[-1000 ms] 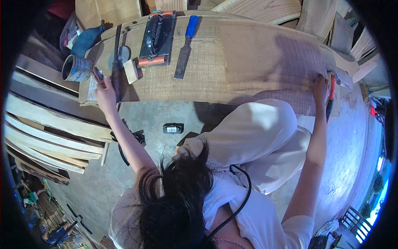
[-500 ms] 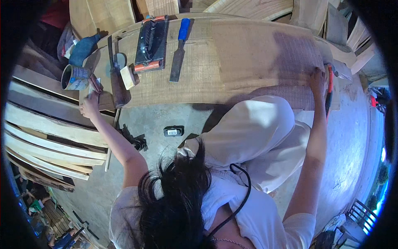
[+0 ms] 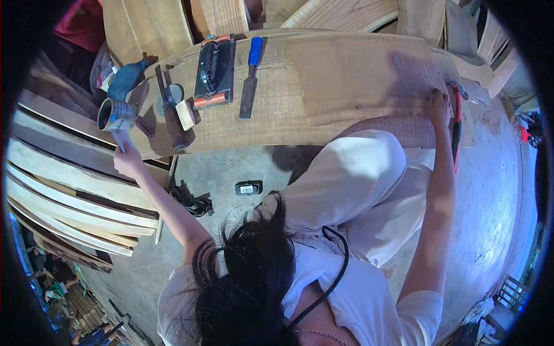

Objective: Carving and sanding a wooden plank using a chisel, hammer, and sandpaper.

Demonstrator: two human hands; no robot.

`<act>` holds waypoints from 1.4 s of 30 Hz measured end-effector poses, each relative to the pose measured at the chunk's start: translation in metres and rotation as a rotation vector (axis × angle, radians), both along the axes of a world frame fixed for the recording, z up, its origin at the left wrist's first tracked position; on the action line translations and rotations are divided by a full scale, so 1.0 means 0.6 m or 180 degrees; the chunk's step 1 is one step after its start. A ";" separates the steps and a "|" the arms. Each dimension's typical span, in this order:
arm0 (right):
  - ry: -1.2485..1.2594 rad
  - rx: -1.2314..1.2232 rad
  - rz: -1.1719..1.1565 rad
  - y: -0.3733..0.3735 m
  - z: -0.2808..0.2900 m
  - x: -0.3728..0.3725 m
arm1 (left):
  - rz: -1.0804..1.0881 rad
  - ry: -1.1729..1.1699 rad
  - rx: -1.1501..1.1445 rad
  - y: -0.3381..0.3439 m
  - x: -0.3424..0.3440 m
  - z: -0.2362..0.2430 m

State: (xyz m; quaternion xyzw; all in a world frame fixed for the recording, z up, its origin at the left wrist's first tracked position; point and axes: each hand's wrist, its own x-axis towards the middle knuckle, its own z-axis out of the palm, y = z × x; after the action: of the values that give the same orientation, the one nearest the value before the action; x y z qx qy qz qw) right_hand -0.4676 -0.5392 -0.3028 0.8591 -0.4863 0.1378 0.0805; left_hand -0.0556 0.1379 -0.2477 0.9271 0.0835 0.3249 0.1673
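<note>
My left hand (image 3: 128, 162) is closed on a flat pale strip (image 3: 122, 140) at the board's left end. The strip's upper end lies against an open tin can (image 3: 117, 115), and I cannot make out its exact kind. At the other end of the wooden board (image 3: 271, 130), my right hand (image 3: 440, 108) rests with curled fingers; what they grip, if anything, is hidden. Close beside it is a tool with a red handle (image 3: 458, 115). A blue-handled chisel (image 3: 250, 83), a black sanding block with orange ends (image 3: 214, 72) and a small pale block (image 3: 185, 115) lie on the board.
Dark, narrow tools (image 3: 170, 109) lie beside the pale block. Stacked planks (image 3: 75, 179) fill the left side, and more boards (image 3: 346, 14) lean at the back. On the concrete floor are a small black device (image 3: 249, 187) and a dark strap bundle (image 3: 193, 202).
My left hand has drawn the pale strip from the board's surface over to the can. The whole view has shifted slightly. My right hand stays at the board's right end.
</note>
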 end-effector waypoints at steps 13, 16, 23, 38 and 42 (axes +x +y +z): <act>-0.0209 0.0609 0.1153 0.056 -0.014 0.062 | -0.4140 0.0499 -0.0127 -0.469 -0.249 -0.020; -0.0141 0.0586 0.1240 0.096 -0.006 0.073 | -0.4631 0.0265 0.0400 -0.524 -0.255 -0.067; 0.0004 0.0829 0.1043 0.092 0.004 0.030 | -0.5246 0.1059 0.1288 -0.486 -0.355 -0.040; -0.0084 0.1138 0.1191 0.097 0.015 0.038 | -0.4656 0.0762 0.1221 -0.513 -0.346 -0.038; -0.0088 0.1222 0.1090 0.092 0.022 0.019 | -0.4536 0.0578 0.1070 -0.580 -0.271 -0.056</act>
State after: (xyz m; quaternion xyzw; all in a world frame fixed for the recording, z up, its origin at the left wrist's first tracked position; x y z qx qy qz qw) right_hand -0.4564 -0.4839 -0.2896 0.9265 -0.3521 0.0664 -0.1152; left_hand -0.2183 -0.2102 -0.2811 0.7928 -0.5764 0.0678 0.1859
